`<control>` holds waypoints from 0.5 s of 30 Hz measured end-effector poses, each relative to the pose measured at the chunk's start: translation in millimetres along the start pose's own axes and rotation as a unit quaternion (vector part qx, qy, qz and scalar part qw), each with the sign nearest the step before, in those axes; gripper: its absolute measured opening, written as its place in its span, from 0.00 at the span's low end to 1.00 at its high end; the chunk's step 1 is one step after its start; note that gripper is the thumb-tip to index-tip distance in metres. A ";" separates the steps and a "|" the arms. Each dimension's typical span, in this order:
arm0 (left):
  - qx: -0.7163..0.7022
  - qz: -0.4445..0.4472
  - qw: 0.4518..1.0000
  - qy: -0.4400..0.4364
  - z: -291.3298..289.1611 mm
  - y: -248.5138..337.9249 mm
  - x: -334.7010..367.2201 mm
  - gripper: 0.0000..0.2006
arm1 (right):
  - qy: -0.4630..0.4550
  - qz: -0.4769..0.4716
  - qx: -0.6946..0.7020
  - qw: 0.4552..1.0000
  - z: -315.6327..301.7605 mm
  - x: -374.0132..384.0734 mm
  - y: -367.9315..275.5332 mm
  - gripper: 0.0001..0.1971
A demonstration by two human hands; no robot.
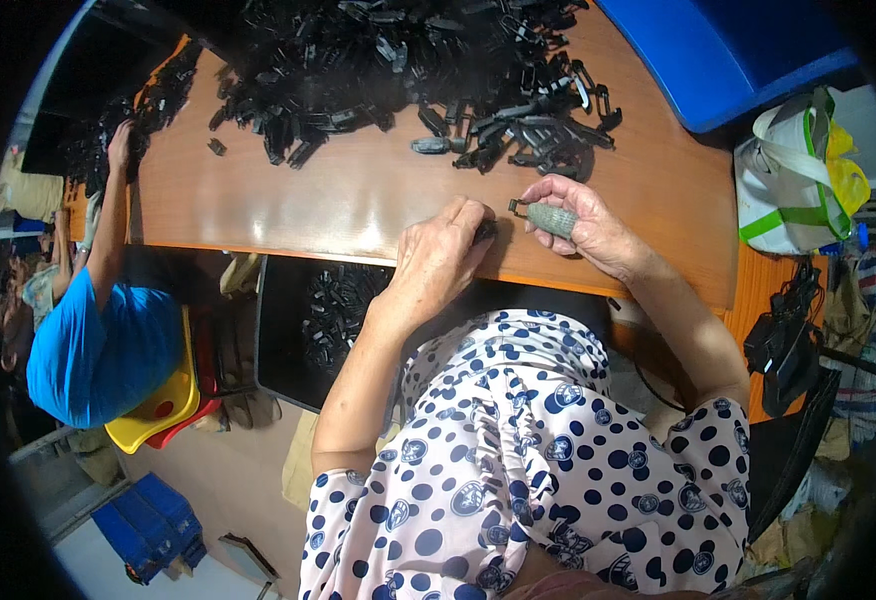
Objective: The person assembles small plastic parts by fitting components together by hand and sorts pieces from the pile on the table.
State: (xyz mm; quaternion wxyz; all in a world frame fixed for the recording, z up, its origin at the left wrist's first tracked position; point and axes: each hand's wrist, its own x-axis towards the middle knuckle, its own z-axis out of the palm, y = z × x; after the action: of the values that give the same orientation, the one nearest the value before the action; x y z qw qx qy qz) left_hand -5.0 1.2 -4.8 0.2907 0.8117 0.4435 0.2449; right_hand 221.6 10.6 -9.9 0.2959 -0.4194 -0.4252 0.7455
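Observation:
Over the front edge of the wooden table (298, 205), my left hand (428, 262) is closed around a small black plastic piece (484, 232), mostly hidden by the fingers. Just to its right, my right hand (603, 238) grips a short tool with a grey-green ribbed handle (552, 219). A small metal loop sticks out of the handle toward my left hand, a little apart from it. Beyond both hands spreads a large heap of black plastic pieces (358, 75). One small dark piece (217, 147) lies alone at the left.
A blue bin (738, 60) stands at the far right, above a white bag with green trim (783, 190). Below the table edge, a black tray (288, 350) holds more black pieces. On the left, a co-worker in blue (108, 350) reaches toward another black pile (163, 95).

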 end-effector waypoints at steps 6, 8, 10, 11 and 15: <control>-0.050 -0.045 0.998 -0.014 15.2 -3.1 5.8 0.12 | -0.021 0.042 -0.007 0.999 -13.1 1.7 15.6 0.15; -0.053 -0.031 0.998 0.002 19.8 -7.4 4.6 0.12 | -0.016 0.059 -0.018 0.998 -14.7 3.6 16.8 0.15; -0.060 -0.052 0.997 -0.004 20.4 -5.6 2.8 0.11 | -0.047 0.032 -0.006 0.998 -14.7 4.2 16.5 0.15; -0.065 -0.070 0.995 -0.009 20.2 -4.6 2.2 0.11 | -0.048 0.035 -0.004 0.998 -15.3 5.7 17.5 0.15; -0.072 -0.061 0.996 -0.005 20.9 -5.1 3.1 0.11 | -0.056 0.055 -0.015 0.997 -16.2 8.1 18.6 0.14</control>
State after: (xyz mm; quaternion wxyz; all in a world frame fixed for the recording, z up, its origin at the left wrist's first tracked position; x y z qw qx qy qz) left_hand 7.2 0.8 -22.8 0.3651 0.7614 0.4716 0.2539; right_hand 230.4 14.8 -33.9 0.2241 -0.4039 -0.4285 0.7765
